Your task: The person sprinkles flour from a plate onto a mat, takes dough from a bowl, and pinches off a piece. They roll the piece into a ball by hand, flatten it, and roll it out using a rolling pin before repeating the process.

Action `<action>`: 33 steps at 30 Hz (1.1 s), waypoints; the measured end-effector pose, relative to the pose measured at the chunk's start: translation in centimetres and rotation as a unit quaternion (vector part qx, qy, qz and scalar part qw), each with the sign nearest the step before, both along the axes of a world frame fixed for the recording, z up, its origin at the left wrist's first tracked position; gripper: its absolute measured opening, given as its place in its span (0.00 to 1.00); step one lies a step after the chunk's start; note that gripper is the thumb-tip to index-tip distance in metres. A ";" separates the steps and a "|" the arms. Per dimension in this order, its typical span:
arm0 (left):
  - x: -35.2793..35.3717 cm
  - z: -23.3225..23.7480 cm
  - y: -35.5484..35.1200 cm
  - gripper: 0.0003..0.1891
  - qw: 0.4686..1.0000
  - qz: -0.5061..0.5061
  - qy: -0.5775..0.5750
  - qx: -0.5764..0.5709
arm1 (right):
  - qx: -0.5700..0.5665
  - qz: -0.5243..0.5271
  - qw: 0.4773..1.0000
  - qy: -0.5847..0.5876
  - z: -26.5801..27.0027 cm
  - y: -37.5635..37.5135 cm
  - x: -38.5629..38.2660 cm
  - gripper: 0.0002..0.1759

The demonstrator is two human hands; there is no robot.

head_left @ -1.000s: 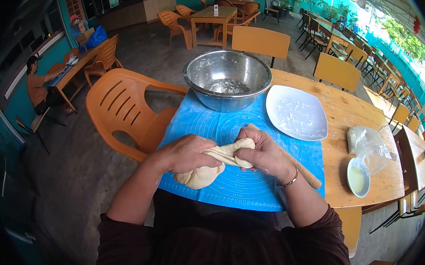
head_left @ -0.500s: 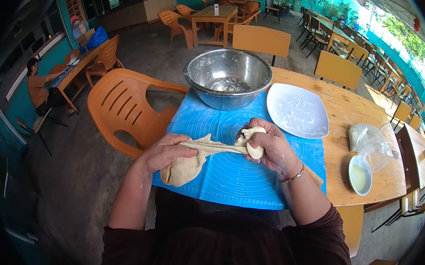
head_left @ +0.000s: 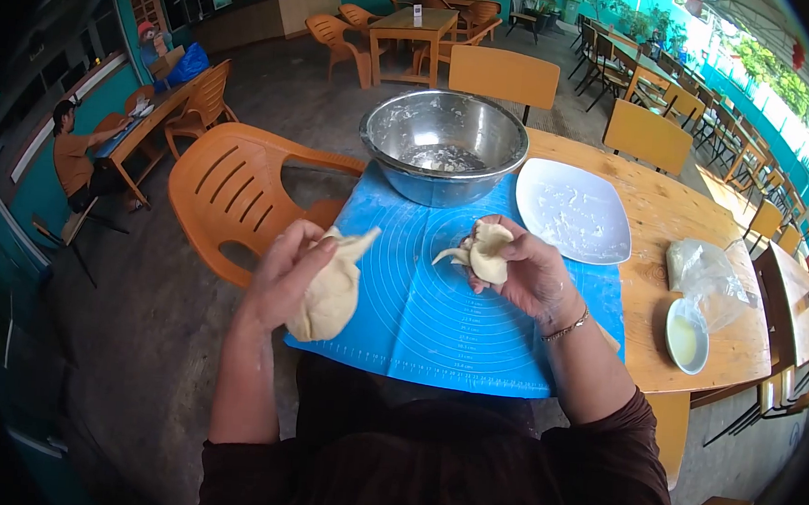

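My left hand (head_left: 283,277) is closed on a large, pale piece of dough (head_left: 328,296) that hangs down over the left edge of the blue pastry mat (head_left: 417,347). A torn point of dough sticks up beside the thumb. In my right hand (head_left: 534,276) sits a smaller piece of dough (head_left: 489,252), gripped between thumb and fingers, with a thin strand trailing to the left. The two pieces are apart, both held above the mat. Part of a wooden rolling pin, it seems, shows behind my right wrist.
A steel bowl (head_left: 443,175) with floury residue stands at the mat's far edge. Right of it lies a floured white plate (head_left: 571,213). A plastic bag (head_left: 703,273) and a small bowl of pale liquid (head_left: 686,338) are farther right. An orange chair (head_left: 240,194) stands left; a person (head_left: 78,155) sits beyond.
The stretched dough between my hands has torn in two. My left hand has moved left and up with the larger piece; my right hand keeps the smaller one, its fingers looser.
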State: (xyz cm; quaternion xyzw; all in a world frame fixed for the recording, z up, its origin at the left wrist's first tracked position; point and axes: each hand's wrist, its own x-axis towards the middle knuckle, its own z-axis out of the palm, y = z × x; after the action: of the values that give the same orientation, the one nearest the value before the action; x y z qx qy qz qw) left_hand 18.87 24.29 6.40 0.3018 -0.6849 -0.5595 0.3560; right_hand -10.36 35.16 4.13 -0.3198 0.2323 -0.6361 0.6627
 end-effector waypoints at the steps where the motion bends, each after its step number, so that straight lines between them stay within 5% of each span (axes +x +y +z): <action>1: -1.2 0.1 0.7 0.13 0.999 0.007 -0.036 -0.002 | -0.007 0.023 0.999 0.022 -0.1 -0.2 0.1 0.25; 6: -5.1 -4.2 1.2 0.16 0.983 0.030 -0.162 -0.084 | 0.037 0.019 0.993 0.114 0.7 0.1 0.2 0.22; 8: -6.0 -3.4 2.5 0.15 0.906 0.091 -0.345 -0.227 | 0.069 0.031 0.989 0.126 0.9 0.2 -0.1 0.22; 12: -5.5 -2.4 2.0 0.17 0.820 0.072 -0.436 -0.363 | 0.068 0.030 0.988 0.134 0.0 -0.1 -0.3 0.15; 16: -7.0 -2.3 2.8 0.20 0.804 0.170 -0.315 -0.474 | 0.063 -0.012 0.984 0.164 -0.2 0.1 0.1 0.09; 17: -7.8 -1.0 3.5 0.21 0.915 0.106 -0.166 -0.351 | 0.064 -0.012 0.984 0.164 -0.2 0.1 0.2 0.09; 19: -9.2 0.0 4.8 0.25 0.996 -0.025 0.042 -0.072 | 0.072 -0.083 0.979 0.174 -0.2 0.1 0.4 0.16; 20: -10.5 -0.2 5.3 0.25 0.996 -0.024 0.045 -0.073 | 0.070 -0.083 0.978 0.177 -0.1 0.1 0.5 0.16; 22: -13.3 -1.0 6.0 0.27 0.973 0.019 0.118 0.198 | 0.082 -0.191 0.950 0.231 -0.1 0.3 1.0 0.22; 23: -14.3 -1.3 6.0 0.27 0.973 0.019 0.120 0.196 | 0.079 -0.191 0.950 0.233 -0.1 0.5 1.5 0.22; 25: -16.0 -1.6 6.0 0.29 0.908 -0.037 0.170 0.382 | -0.004 -0.311 0.907 0.284 -0.1 0.8 2.7 0.22; 26: -16.7 -1.8 6.5 0.29 0.908 -0.037 0.170 0.381 | -0.006 -0.312 0.907 0.284 -0.3 0.8 3.1 0.22; 28: -17.7 -1.7 7.4 0.29 0.892 -0.102 0.294 0.328 | -0.209 -0.442 0.677 0.550 -0.6 0.9 4.1 0.18; 30: -17.9 -2.3 5.5 0.29 0.884 -0.129 0.307 0.328 | -0.181 -0.404 0.711 0.547 -0.6 1.7 4.7 0.12; 32: -18.0 -1.5 4.9 0.30 0.898 -0.111 0.275 0.323 | -0.231 -0.458 0.656 0.553 -1.1 1.5 4.9 0.13; 33: -17.4 -0.3 6.2 0.29 0.922 -0.098 0.266 0.265 | -0.241 -0.479 0.574 0.619 -1.0 1.7 4.5 0.20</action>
State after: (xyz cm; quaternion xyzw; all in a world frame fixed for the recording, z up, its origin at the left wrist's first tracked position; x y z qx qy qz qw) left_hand 1.48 30.48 6.07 0.1562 -0.4182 -0.8123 0.3752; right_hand -5.81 36.89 3.10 -0.6260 0.5435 -0.5400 -0.1453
